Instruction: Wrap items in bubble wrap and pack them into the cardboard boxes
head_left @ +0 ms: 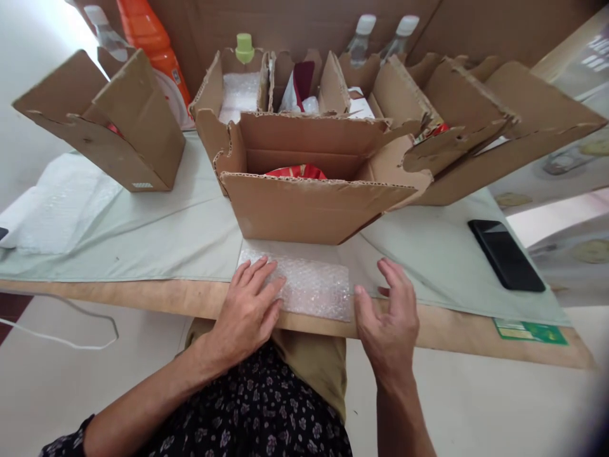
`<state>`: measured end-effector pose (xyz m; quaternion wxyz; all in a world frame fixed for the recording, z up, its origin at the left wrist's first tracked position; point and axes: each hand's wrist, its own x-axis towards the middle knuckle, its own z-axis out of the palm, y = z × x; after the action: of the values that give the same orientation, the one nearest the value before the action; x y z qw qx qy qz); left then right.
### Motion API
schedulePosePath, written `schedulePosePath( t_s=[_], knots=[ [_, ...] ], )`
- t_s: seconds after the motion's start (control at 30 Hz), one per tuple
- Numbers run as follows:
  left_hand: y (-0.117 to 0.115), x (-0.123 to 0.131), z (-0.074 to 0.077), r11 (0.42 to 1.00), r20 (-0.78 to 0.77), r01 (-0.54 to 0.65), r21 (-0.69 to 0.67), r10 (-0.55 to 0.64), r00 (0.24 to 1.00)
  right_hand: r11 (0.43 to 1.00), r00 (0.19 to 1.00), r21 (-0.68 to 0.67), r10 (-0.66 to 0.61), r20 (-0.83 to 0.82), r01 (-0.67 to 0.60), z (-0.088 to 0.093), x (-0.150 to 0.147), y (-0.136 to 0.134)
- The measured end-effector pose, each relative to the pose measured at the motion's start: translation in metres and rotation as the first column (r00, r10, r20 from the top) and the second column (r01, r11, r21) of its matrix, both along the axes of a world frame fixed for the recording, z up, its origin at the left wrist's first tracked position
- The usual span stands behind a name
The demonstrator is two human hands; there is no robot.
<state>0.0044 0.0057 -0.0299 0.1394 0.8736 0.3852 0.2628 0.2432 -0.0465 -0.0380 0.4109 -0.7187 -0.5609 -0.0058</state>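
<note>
A piece of bubble wrap (318, 284) lies flat at the table's front edge, in front of a cut-open cardboard box (304, 209). My left hand (250, 304) rests on the left end of the wrap, its fingers stretched out and slightly apart. Just past the wrap's right end is my right hand (390, 317), thumb and fingers spread with nothing between them. Something red (299, 171) shows inside the box; the rest of it is hidden by the front wall.
Several cut cardboard boxes stand behind, one holding bubble wrap (240, 92). Another box (157, 139) stands at the left, near stacked bubble wrap sheets (66, 203). A black phone (507, 255) and a green packet (530, 331) lie right. An orange bottle (152, 44) stands at the back.
</note>
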Motion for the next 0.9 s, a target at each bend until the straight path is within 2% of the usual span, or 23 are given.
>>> schedulePosePath(
  t_s=[0.07,0.13,0.2,0.27,0.33,0.4,0.47,0.5,0.57,0.63,0.7,0.77,0.9],
  knots=[
    [0.000,0.001,-0.006,1.000,-0.059,-0.006,-0.025,0.005,0.998,0.988,0.982,-0.031,0.152,0.115,-0.149,0.000,-0.017,0.003],
    [-0.001,0.000,-0.012,0.999,-0.103,0.002,-0.042,-0.006,0.995,0.929,0.913,-0.157,0.360,0.189,-0.334,-0.005,-0.034,0.005],
    [-0.002,-0.003,-0.016,0.999,-0.117,0.026,-0.046,-0.031,0.993,0.880,0.858,-0.259,0.458,0.233,-0.399,-0.015,-0.038,0.001],
    [-0.002,-0.008,-0.019,0.997,-0.117,0.054,-0.052,-0.060,0.991,0.906,0.873,-0.272,0.398,0.281,-0.326,-0.025,-0.027,-0.012],
    [-0.001,-0.014,-0.019,0.995,-0.107,0.078,-0.064,-0.084,0.991,0.956,0.914,-0.217,0.259,0.312,-0.197,-0.032,-0.003,-0.030],
    [-0.001,-0.019,-0.018,0.996,-0.063,0.066,-0.068,-0.070,0.996,0.984,0.946,-0.154,0.136,0.296,-0.093,-0.032,0.019,-0.048],
    [-0.002,-0.022,-0.016,0.998,0.008,0.024,-0.050,-0.023,1.000,0.994,0.967,-0.098,0.069,0.245,-0.046,-0.026,0.030,-0.060],
    [-0.003,-0.024,-0.014,0.999,0.039,0.001,-0.037,0.000,0.999,0.995,0.972,-0.077,0.072,0.225,-0.055,-0.023,0.031,-0.062],
    [-0.006,-0.029,-0.012,1.000,0.073,-0.025,-0.011,0.025,0.997,0.987,0.963,-0.076,0.155,0.222,-0.141,-0.016,0.025,-0.061],
    [-0.008,-0.035,-0.012,1.000,0.073,-0.027,-0.001,0.027,0.997,0.958,0.923,-0.128,0.283,0.262,-0.258,-0.014,0.016,-0.054],
    [-0.010,-0.041,-0.015,1.000,0.055,-0.018,-0.010,0.018,0.998,0.932,0.884,-0.183,0.355,0.304,-0.312,-0.017,0.009,-0.045],
    [-0.012,-0.045,-0.018,1.000,0.043,-0.015,-0.026,0.016,0.999,0.933,0.875,-0.186,0.354,0.330,-0.307,-0.022,0.006,-0.037],
    [-0.014,-0.044,-0.024,0.999,0.056,-0.038,-0.018,0.039,0.998,0.949,0.896,-0.078,0.315,0.312,-0.307,-0.028,0.007,-0.030]
  ],
)
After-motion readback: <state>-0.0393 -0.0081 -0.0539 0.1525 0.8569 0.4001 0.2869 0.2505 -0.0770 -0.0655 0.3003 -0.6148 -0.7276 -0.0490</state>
